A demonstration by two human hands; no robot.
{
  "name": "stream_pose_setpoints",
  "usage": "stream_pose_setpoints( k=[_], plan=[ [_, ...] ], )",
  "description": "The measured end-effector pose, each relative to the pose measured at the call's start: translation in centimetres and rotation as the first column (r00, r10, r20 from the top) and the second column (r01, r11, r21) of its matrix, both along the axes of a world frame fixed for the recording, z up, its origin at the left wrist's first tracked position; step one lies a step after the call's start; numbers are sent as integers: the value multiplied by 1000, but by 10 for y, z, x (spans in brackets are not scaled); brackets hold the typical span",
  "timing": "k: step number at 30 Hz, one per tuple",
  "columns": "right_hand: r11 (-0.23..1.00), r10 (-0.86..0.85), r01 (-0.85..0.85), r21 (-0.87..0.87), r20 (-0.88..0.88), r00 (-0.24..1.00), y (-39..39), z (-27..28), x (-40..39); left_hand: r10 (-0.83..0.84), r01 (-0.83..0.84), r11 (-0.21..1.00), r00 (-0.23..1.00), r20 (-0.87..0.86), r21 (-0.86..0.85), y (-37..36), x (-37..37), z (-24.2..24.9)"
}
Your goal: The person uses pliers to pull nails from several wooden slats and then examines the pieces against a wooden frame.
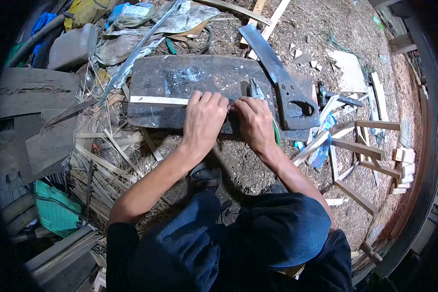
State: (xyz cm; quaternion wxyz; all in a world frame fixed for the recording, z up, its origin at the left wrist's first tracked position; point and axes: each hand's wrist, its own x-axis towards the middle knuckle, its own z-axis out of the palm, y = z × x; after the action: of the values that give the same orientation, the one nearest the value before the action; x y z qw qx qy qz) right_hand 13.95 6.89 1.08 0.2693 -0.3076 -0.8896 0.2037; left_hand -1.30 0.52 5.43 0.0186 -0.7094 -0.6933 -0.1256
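My left hand [204,117] is closed over the right part of a thin pale wooden strip [158,100], which lies across a dark, worn wooden board [180,63]. My right hand [255,121] is beside it with fingers curled in a pinch. A small dark bit shows between the two hands, too small to name. Just beyond the right knuckles lie pliers [256,89], one green handle running down past the wrist. To their right rests a hand saw [270,61], blade pointing away and its dark handle on the board's right end.
A hammer [343,99] lies right of the saw. A frame of wooden slats [357,148] stands on the shavings-covered ground at right. Split sticks [100,180] heap at lower left, near a green sheet [57,208]. A grey plastic can [73,46] and crumpled sacks [131,29] are at upper left.
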Motion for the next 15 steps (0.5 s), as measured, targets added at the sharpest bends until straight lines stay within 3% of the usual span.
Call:
stream_pose_setpoints(
  k=[4,6,15],
  plan=[
    [999,0,0,-51,5,1000,1,2,-1,20,-20,1000,998,-51,5,-1,5,-2],
    [1000,-18,19,19,-45,999,0,2,-1,2,-2,1000,1000,-1,2,0,1,0],
    [999,-36,38,33,-45,998,-2,-3,-4,0,0,1000,1000,6,-21,-2,0,1]
  ],
)
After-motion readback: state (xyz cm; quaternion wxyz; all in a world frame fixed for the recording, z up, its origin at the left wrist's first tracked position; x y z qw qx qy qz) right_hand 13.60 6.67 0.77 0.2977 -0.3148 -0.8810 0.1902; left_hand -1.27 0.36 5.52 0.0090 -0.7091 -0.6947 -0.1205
